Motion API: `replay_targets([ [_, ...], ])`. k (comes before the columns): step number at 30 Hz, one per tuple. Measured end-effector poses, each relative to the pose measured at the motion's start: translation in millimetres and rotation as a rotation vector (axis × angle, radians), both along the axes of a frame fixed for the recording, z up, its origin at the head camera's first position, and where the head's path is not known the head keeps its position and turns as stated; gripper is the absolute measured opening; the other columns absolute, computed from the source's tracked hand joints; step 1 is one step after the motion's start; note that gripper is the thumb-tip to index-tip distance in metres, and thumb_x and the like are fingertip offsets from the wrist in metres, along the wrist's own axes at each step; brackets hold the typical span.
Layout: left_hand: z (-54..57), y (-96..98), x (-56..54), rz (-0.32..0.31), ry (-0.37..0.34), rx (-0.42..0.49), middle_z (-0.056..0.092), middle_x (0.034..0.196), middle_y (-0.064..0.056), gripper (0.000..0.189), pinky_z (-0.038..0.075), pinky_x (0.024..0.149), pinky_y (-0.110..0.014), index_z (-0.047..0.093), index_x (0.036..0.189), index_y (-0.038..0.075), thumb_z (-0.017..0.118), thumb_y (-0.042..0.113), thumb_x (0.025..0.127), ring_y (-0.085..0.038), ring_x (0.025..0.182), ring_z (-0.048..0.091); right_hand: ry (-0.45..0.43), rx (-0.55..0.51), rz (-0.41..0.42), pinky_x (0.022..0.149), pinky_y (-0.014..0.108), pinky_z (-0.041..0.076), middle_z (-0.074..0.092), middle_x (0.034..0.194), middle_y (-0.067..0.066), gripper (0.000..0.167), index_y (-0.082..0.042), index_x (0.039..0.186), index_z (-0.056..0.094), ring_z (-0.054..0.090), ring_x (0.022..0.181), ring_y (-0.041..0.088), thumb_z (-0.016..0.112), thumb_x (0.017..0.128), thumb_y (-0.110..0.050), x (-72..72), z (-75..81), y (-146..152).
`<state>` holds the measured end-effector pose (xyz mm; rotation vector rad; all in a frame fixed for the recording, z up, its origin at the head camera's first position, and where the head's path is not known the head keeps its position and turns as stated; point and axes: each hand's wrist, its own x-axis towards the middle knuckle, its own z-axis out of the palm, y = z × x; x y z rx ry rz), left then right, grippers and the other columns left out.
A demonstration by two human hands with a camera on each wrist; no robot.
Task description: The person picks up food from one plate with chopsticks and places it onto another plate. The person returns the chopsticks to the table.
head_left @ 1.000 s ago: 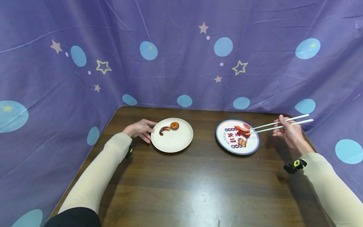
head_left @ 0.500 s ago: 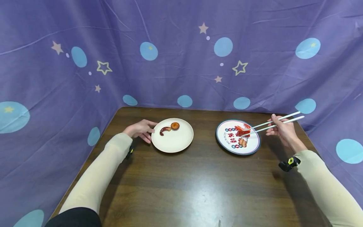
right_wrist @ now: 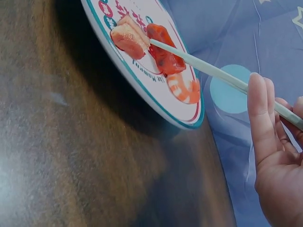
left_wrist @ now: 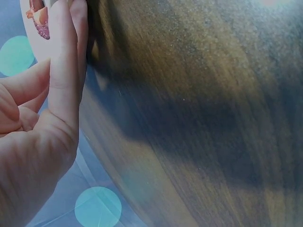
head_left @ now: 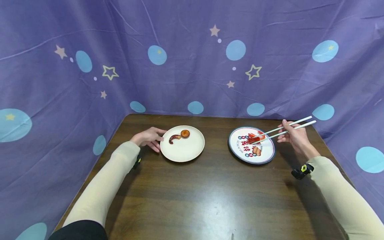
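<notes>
My left hand (head_left: 149, 138) holds the left rim of a cream plate (head_left: 192, 150), its thumb at the edge. An octopus tentacle (head_left: 174, 138) and a round orange-brown piece (head_left: 185, 133) lie on it. In my right hand (head_left: 295, 135) is a pair of pale green chopsticks (head_left: 280, 131), gripped well back from the tips. Their tips reach over the red piece of food (right_wrist: 163, 45) on a printed plate with a blue rim (head_left: 240, 154). Beside that piece sit a striped shrimp piece (right_wrist: 184, 89) and a light brown chunk (right_wrist: 130, 39).
Both plates rest on a brown wooden table (head_left: 186, 193), apart from each other. A purple curtain (head_left: 192, 83) with stars and blue dots hangs behind the table and along its sides. A black wrist camera (head_left: 302, 171) sits under the right wrist.
My right hand has moved left with the chopsticks, and their tips have shifted left across the red piece. That piece has moved slightly left. The left hand stays at the cream plate.
</notes>
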<state>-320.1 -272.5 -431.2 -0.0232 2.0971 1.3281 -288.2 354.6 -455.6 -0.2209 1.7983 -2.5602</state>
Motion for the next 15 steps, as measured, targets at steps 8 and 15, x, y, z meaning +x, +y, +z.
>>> replay_targets([
  [8, 0.6, -0.3, 0.5, 0.008, 0.006, -0.001, 0.058, 0.134, -0.036, 0.062, 0.070, 0.071, -0.045, 0.024, 0.167, 0.003, 0.047, -0.002, 0.110, -0.029, 0.071, 0.074, -0.008, -0.007, -0.008, 0.052, 0.037, 0.067, 0.070, 0.076, 0.010, 0.030, 0.005, 0.096, 0.071, 0.071, 0.056, 0.022, 0.054, 0.112, -0.014, 0.0, -4.5, 0.3],
  [15, -0.9, 0.2, 1.4, 0.003, 0.008, -0.001, 0.063, 0.124, -0.034, 0.062, 0.070, 0.069, -0.044, 0.024, 0.167, 0.002, 0.048, -0.002, 0.109, -0.029, 0.070, 0.074, -0.018, 0.012, -0.028, 0.053, 0.037, 0.067, 0.069, 0.075, 0.009, 0.029, 0.005, 0.096, 0.070, 0.071, 0.055, 0.021, 0.055, 0.111, -0.015, -3.5, -5.7, -6.7],
])
